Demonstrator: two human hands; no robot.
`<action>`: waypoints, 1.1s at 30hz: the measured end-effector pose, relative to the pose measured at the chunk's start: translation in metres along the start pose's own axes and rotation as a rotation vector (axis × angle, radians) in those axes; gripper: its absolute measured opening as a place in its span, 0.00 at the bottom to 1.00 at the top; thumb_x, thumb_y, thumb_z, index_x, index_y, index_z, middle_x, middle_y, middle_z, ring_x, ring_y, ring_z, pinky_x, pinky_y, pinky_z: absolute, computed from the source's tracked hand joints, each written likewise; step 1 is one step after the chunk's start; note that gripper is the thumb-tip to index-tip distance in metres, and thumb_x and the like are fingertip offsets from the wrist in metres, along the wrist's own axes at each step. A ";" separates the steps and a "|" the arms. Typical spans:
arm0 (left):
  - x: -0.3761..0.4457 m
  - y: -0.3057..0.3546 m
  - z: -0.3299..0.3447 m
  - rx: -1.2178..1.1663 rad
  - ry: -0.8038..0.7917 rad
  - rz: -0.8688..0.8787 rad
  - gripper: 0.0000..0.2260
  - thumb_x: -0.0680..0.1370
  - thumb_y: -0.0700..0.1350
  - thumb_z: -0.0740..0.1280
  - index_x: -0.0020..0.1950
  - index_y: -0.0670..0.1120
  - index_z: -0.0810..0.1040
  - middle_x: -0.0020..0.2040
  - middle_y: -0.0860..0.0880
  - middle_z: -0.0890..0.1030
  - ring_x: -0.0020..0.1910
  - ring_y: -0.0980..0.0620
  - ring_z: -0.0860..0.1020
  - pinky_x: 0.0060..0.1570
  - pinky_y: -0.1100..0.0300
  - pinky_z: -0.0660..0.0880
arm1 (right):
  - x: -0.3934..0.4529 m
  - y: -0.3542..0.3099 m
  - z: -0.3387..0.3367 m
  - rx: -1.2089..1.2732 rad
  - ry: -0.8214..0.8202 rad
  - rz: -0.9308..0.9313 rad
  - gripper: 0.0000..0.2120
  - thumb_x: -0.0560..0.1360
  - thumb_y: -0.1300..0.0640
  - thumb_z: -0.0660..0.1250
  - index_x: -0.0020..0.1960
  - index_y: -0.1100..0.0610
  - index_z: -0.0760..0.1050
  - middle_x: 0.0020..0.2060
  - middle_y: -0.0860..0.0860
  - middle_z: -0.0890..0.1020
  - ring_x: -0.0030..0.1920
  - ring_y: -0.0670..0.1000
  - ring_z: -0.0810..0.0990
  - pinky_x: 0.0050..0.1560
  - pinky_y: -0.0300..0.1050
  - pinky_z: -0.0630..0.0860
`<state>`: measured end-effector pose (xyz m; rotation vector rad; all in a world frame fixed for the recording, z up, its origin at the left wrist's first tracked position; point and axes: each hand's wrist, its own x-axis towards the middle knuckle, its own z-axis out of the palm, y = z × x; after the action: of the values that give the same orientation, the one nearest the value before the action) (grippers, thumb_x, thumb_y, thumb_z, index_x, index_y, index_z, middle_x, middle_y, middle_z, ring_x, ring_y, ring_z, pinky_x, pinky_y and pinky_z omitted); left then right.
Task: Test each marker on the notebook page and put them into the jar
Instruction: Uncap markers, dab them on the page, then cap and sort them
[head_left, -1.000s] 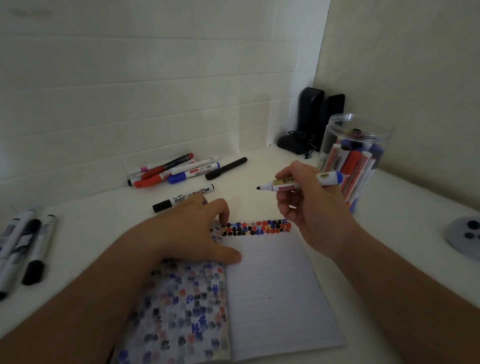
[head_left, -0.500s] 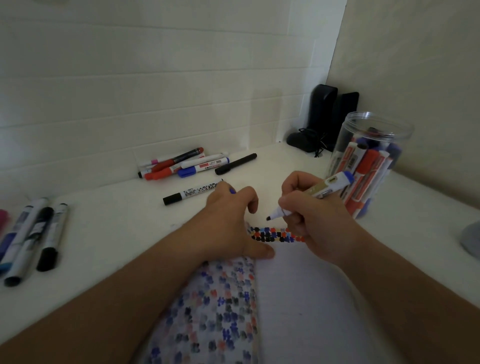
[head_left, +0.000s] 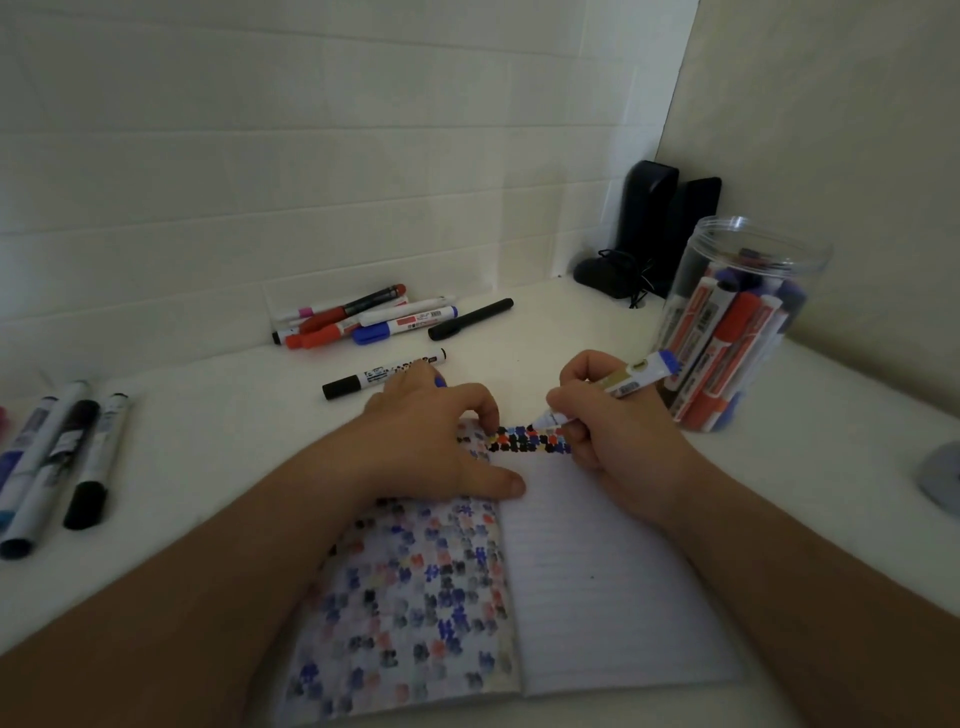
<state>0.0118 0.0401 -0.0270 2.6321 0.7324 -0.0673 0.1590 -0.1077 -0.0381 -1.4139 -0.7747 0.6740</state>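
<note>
Nearest lies the open notebook (head_left: 597, 597) on the white bench (head_left: 218, 467), its left page covered in faded colour blots and its right page lined, with a row of dark, red and blue marks along the top edge. On the notebook's top left corner the left hand (head_left: 436, 441) presses down, thumb flat, fingers curled round a small blue cap. At the top of the right page the right hand (head_left: 613, 431) grips a marker (head_left: 618, 387), tip down on the row of marks. Right of the notebook and just behind that hand stands the clear jar (head_left: 737, 322), holding red and blue markers. Behind the notebook lies a loose pile of markers (head_left: 374, 317); far left of it, another group of markers (head_left: 57, 457).
</note>
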 end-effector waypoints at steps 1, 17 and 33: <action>-0.001 0.000 -0.001 0.015 -0.020 0.000 0.28 0.62 0.75 0.72 0.56 0.69 0.69 0.52 0.56 0.64 0.58 0.49 0.65 0.59 0.49 0.70 | 0.000 0.000 0.000 -0.027 -0.016 -0.006 0.13 0.75 0.65 0.68 0.36 0.54 0.70 0.28 0.53 0.70 0.26 0.47 0.65 0.24 0.39 0.63; -0.001 -0.009 -0.010 -0.109 -0.088 0.042 0.24 0.62 0.71 0.76 0.56 0.72 0.74 0.56 0.58 0.68 0.57 0.55 0.70 0.60 0.53 0.73 | -0.002 0.001 0.021 -0.403 0.101 0.011 0.11 0.71 0.61 0.74 0.36 0.58 0.72 0.29 0.57 0.81 0.27 0.51 0.80 0.33 0.46 0.77; -0.003 -0.012 -0.014 -0.154 -0.084 0.098 0.22 0.63 0.68 0.77 0.55 0.69 0.79 0.55 0.65 0.69 0.51 0.64 0.71 0.55 0.60 0.71 | -0.004 -0.003 0.024 -0.461 0.073 0.024 0.10 0.71 0.60 0.76 0.37 0.59 0.75 0.29 0.57 0.83 0.27 0.51 0.82 0.31 0.44 0.79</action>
<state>0.0025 0.0533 -0.0185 2.4980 0.5563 -0.0892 0.1368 -0.0966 -0.0357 -1.8562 -0.8923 0.4747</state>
